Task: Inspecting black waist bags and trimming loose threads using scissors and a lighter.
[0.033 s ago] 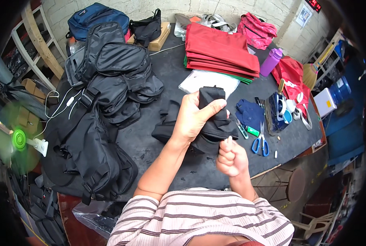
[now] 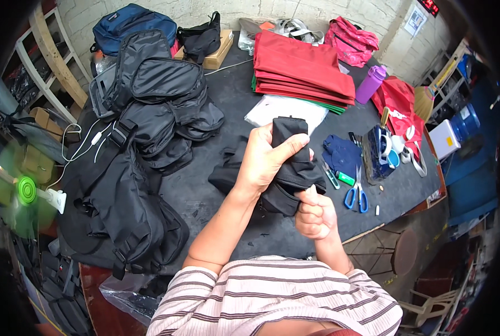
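Note:
A black fabric bag (image 2: 288,189) is held up over the dark table in front of me. My left hand (image 2: 262,159) is closed round its upper part, with the thumb across the front. Below the grip, the bag's body hangs with a curved, seamed edge, and more black fabric spreads to the left behind my wrist. My right hand (image 2: 315,214) is curled into a pinch against the bag's lower right edge. What lies between those fingertips is too small to make out. Blue-handled scissors (image 2: 356,197) lie just right of this hand.
Black bags (image 2: 149,140) are heaped at left. Folded red fabric (image 2: 303,70) is stacked at the back, near a purple bottle (image 2: 370,84). A navy cloth (image 2: 341,154), a green lighter (image 2: 345,178) and a cutter (image 2: 330,175) lie at right. A green fan (image 2: 27,190) spins at far left.
The bag's lower part has shifted and sags a little lower between my hands. My right hand has moved very slightly; my left hand keeps its grip.

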`<act>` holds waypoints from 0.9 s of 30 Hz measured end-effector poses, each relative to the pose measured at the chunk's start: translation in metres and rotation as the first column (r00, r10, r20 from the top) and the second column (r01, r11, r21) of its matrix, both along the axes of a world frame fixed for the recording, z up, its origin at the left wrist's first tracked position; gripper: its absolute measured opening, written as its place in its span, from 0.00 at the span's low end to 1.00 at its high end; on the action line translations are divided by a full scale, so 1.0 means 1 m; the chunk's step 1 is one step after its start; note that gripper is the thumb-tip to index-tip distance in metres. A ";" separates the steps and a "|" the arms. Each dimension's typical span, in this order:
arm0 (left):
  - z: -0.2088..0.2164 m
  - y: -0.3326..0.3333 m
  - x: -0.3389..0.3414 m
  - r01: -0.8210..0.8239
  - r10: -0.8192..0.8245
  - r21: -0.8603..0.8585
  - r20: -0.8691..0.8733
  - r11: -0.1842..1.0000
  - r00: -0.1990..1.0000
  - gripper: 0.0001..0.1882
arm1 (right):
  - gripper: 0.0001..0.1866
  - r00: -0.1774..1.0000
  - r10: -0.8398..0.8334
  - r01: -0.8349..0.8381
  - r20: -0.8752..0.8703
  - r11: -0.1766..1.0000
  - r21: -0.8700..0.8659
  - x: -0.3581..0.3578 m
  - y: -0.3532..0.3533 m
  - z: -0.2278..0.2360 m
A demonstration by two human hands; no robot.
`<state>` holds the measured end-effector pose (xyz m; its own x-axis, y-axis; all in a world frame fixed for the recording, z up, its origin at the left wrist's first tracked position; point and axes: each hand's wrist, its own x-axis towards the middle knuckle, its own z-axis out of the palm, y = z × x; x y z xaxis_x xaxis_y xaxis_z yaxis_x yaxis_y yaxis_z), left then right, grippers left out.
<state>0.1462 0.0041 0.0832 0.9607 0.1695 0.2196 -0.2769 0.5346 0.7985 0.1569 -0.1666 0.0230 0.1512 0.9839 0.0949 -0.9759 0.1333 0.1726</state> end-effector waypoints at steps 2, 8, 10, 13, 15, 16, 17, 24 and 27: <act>-0.003 0.001 0.002 -0.005 0.005 0.017 0.001 1.000 1.000 0.07 | 0.14 0.999 -0.003 0.003 -0.040 1.000 -0.020 -0.005 0.005 0.001; -0.005 -0.003 0.002 -0.138 0.146 -0.094 0.093 0.986 0.985 0.08 | 0.13 -0.366 0.198 0.916 0.909 0.249 0.314 -0.001 0.005 -0.036; -0.002 -0.001 0.000 -0.130 0.137 -0.062 0.120 0.990 0.983 0.08 | 0.13 -0.349 0.141 0.933 0.927 0.149 0.328 -0.005 0.007 -0.054; -0.008 -0.004 0.003 -0.241 0.227 0.055 0.186 0.969 0.956 0.11 | 0.13 -0.307 0.045 0.948 0.951 0.099 0.302 -0.007 0.006 -0.069; -0.014 -0.006 0.003 -0.256 0.244 0.054 0.175 0.965 0.954 0.11 | 0.13 -0.261 -0.125 0.957 0.957 0.097 0.273 -0.010 0.011 -0.068; -0.015 -0.007 0.004 -0.272 0.260 0.049 0.169 0.961 0.951 0.12 | 0.13 -0.261 -0.125 0.957 0.957 0.094 0.273 -0.009 0.012 -0.068; -0.015 -0.006 0.004 -0.270 0.258 0.051 0.169 0.962 0.951 0.12 | 0.13 -0.247 -0.138 0.959 0.959 0.108 0.262 -0.009 0.012 -0.069; -0.008 -0.004 0.006 -0.148 0.155 -0.112 0.055 0.983 0.986 0.11 | 0.12 -0.319 -0.032 0.944 0.947 0.082 0.321 -0.010 0.021 -0.064; -0.010 -0.006 0.010 -0.195 0.212 -0.188 0.075 0.963 0.974 0.13 | 0.12 -0.232 -0.163 0.965 0.959 0.085 0.248 -0.018 0.030 -0.059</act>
